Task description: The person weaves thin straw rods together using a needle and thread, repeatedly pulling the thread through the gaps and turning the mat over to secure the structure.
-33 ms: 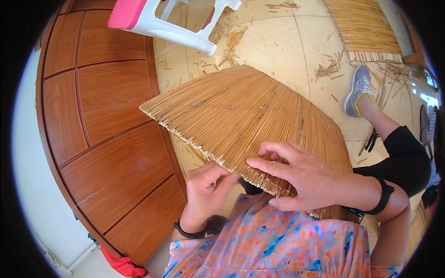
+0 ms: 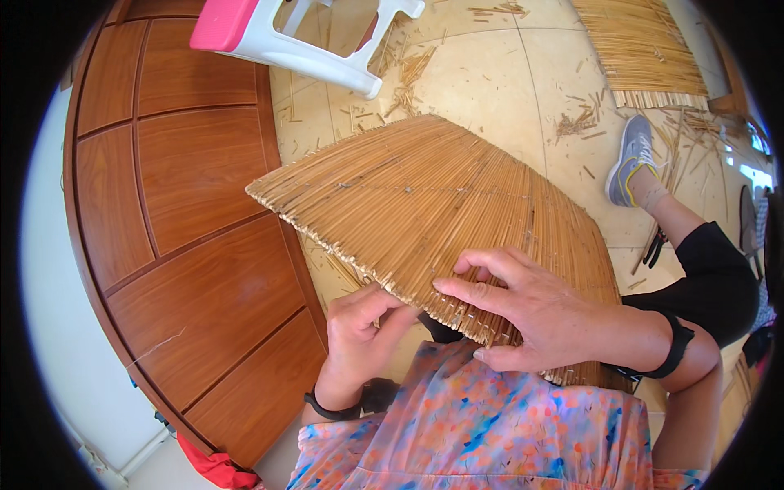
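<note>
A reed mat [image 2: 425, 192] made of thin tan stalks, stitched across with thread, lies tilted in front of me, its trimmed edge toward my body. At this near edge my left hand [image 2: 363, 331] is closed, thumb and forefinger on the edge and some fingertips hidden beneath it. My right hand [image 2: 539, 314] rests on the mat farther right. Its forefinger stretches over the stalks, and its thumb is spread apart beside the edge. Small light stitches show along the edge between the hands.
A brown wooden panelled cabinet [image 2: 196, 180] stands at left. A white stool with a pink top [image 2: 224, 24] is at the upper left. Another reed mat [image 2: 645, 49] lies far right, near a grey shoe [image 2: 633, 155]. Cut stalks [image 2: 578, 121] litter the tiles; dark-handled pliers [image 2: 654, 247] lie right.
</note>
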Action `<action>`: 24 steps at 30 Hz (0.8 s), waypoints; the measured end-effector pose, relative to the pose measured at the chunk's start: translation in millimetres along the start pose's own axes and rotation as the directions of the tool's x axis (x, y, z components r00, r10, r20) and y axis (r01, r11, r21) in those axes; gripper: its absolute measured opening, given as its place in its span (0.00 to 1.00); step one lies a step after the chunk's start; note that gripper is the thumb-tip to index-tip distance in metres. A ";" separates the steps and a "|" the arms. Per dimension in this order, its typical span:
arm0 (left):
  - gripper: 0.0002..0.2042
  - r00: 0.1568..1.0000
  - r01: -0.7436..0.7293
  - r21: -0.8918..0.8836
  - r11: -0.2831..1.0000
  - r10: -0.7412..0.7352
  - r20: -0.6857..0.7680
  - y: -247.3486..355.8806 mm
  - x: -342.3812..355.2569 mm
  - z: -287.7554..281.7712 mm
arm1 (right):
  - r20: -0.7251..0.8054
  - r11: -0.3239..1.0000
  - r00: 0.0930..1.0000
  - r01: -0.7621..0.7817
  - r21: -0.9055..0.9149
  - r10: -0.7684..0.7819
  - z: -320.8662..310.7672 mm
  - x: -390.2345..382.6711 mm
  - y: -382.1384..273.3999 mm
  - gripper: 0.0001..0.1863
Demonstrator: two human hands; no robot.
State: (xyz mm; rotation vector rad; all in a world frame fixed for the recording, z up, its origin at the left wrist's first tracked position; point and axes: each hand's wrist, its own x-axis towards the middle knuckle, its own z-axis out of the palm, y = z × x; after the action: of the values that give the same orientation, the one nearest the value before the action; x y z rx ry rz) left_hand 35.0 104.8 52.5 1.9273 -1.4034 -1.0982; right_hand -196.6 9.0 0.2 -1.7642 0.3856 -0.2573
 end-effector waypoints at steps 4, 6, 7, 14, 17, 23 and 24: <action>0.03 0.994 -0.097 0.077 0.992 0.093 0.050 -5.7 -0.8 -12.5 | 0.005 1.000 1.000 -0.012 -0.005 0.012 0.0 -0.6 -1.5 0.44; 0.05 0.991 -0.100 0.094 0.991 0.091 0.094 -6.9 -4.0 -18.2 | -0.013 1.000 1.000 -0.003 -0.005 0.003 0.5 -0.4 -2.0 0.44; 0.04 0.994 -0.062 0.110 0.992 0.051 0.094 -7.7 -5.8 -18.7 | -0.012 1.000 1.000 -0.006 -0.008 0.006 0.5 -0.3 -2.1 0.44; 0.05 1.000 -0.009 0.048 0.999 0.009 -0.003 -8.1 -8.9 -9.3 | 0.012 1.000 1.000 -0.001 -0.014 0.001 1.6 -0.5 -1.6 0.44; 0.06 0.994 -0.106 0.072 0.992 0.107 -0.012 -6.7 -4.5 -1.9 | 0.016 1.000 1.000 -0.003 -0.012 0.003 2.3 -0.3 -2.9 0.44; 0.05 0.997 -0.053 -0.010 0.999 0.053 -0.048 -1.9 -5.8 4.8 | 0.010 0.999 1.000 -0.005 -0.043 0.005 1.1 -1.3 -3.8 0.43; 0.04 0.995 -0.094 0.047 0.994 0.096 -0.033 -1.9 -6.3 1.9 | 0.006 0.999 1.000 -0.002 -0.034 0.002 1.4 -1.6 -3.3 0.43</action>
State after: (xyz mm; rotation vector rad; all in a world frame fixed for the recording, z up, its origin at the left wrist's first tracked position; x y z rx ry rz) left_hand 33.5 111.4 52.0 1.8815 -1.4970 -0.9919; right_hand -197.0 11.6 3.2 -1.7976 0.3901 -0.2454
